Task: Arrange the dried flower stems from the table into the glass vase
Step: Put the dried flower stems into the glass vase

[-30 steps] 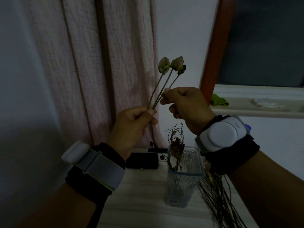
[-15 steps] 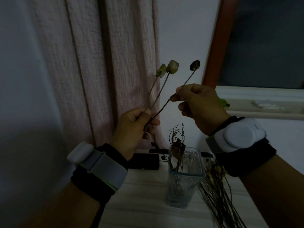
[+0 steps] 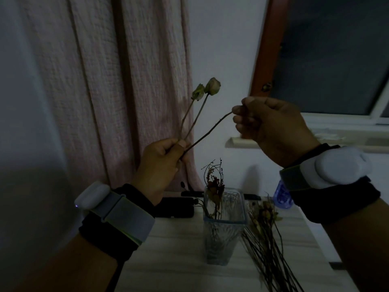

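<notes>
R hand (image 3: 271, 125) pulled stem (image 3: 207, 133) rightward; L hand (image 3: 162, 163) grips two

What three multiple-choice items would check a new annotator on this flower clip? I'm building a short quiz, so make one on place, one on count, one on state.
1. Where do the loose dried stems lie?
A. On the table, right of the glass vase
B. Inside the vase
C. On the window ledge

2. How many flower heads stand above the left hand?
A. None
B. Two
C. Five

3. What is the right hand doing?
A. Lying flat on the table
B. Gripping the vase
C. Pinching a thin single stem

Key:
1 A: the bundle lies on the table beside the glass vase.
2 B: two dried buds rise on stems from the left hand.
3 C: the right hand pinches one end of the single stem, whose other end reaches the left hand.
</notes>
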A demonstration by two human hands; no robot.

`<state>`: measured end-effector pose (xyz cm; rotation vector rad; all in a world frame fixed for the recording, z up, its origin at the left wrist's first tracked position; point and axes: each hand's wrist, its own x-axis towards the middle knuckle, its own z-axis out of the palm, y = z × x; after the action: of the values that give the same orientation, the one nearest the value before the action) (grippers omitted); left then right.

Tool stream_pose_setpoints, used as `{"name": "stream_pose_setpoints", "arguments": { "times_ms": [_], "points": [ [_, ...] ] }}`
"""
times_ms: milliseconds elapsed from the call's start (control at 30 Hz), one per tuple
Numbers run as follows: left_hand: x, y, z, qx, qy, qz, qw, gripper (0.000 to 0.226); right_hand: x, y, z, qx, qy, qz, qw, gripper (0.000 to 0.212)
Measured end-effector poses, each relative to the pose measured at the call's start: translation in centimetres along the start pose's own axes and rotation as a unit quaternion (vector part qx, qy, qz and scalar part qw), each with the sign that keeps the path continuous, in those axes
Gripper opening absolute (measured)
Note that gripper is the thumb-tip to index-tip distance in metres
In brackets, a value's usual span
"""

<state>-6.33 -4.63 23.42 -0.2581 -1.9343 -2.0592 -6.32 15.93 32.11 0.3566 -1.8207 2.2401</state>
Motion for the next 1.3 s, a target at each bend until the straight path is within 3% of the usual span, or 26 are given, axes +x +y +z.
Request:
{"name": "stream_pose_setpoints", "arguments": {
  "times_ms": [233,433,633,933,1300],
  "points": [
    [-0.1,-0.2,-0.1,0.006,0.024,-0.004,1.0,0.022,0.5,-2.5,-1.5,0.048,-0.003,-0.03,0.998,0.011],
    [-0.2,-0.3,-0.7,-0.004,0.044,-0.009,0.999,0.022,0.2,-5.7,-4.9,-0.088,0.067,-0.154,0.982,0.013],
    [-0.7,-0.9,-0.2,-0.02,0.041,-0.023,0.999,0.019,-1.9,-3.4,-6.3,-0.208,0.072,-0.137,0.966,0.021],
    [-0.9,-1.8,-0.3,-0.023,0.05,-0.037,0.998,0.02,-3.6,2.7,-6.1,-0.231,0.015,-0.096,0.968,0.013],
    [-1.2,-3.0,-0.2,-0.017,0.048,-0.048,0.998,0.02,-3.3,11.0,-6.4,-0.338,-0.026,-0.081,0.937,0.013]
  ]
}}
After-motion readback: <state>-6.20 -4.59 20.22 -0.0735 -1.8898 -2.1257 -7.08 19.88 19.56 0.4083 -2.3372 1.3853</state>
